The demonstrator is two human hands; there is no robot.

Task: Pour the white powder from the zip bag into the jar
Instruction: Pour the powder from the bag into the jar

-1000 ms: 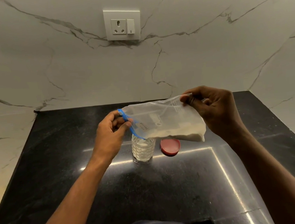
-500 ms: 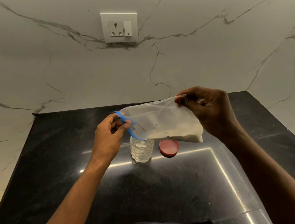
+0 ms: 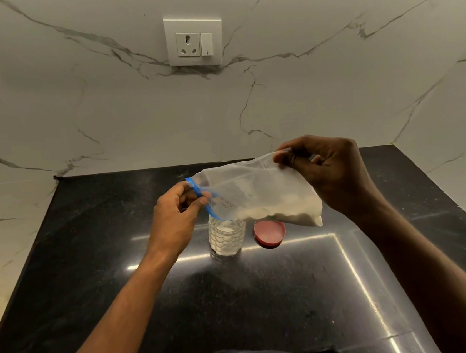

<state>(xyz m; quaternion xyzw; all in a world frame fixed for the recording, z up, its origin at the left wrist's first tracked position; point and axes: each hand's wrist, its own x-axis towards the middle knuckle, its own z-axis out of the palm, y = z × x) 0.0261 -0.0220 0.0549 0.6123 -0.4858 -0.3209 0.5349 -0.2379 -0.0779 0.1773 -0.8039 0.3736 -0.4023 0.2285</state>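
A clear zip bag [image 3: 260,193] with a blue zip strip hangs on its side above the counter, white powder piled along its lower edge. My left hand [image 3: 176,214] pinches the blue zip end at the bag's left. My right hand [image 3: 328,172] grips the upper right corner. The bag's mouth points down and left, right over a small textured glass jar [image 3: 227,238] that stands open on the black counter [image 3: 239,297] with white powder inside. The bag hides part of the jar's rim.
A red lid [image 3: 270,233] lies flat just right of the jar, partly under the bag. A white wall socket [image 3: 194,41] sits on the marble wall behind. The counter ends at marble walls on the left, back and right.
The bag and both hands have barely moved; the powder has slid a little further along the lower edge toward the zip end. The view has shifted slightly.
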